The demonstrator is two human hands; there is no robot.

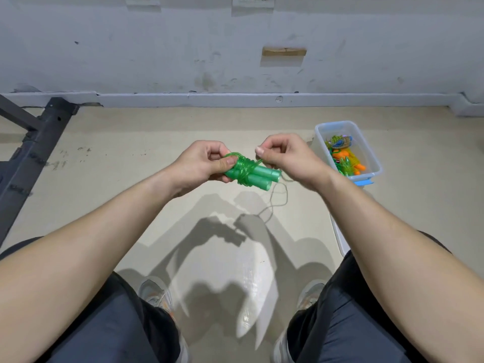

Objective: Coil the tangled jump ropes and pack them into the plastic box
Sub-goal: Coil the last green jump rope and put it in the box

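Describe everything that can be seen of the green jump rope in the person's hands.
The green jump rope looks like translucent plastic. Its two tube handles lie side by side, with cord wound several times round them. The left hand grips the handles, thumb on the coil; the right hand pinches the free cord, whose thin, blurred tail hangs looped below. It is held in the air above the floor.

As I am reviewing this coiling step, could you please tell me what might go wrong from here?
The loose rope hanging below the green handles could tangle or snag as the right hand draws it in. The left hand grips only one end of the handles, so the wraps might slip off the free ends.
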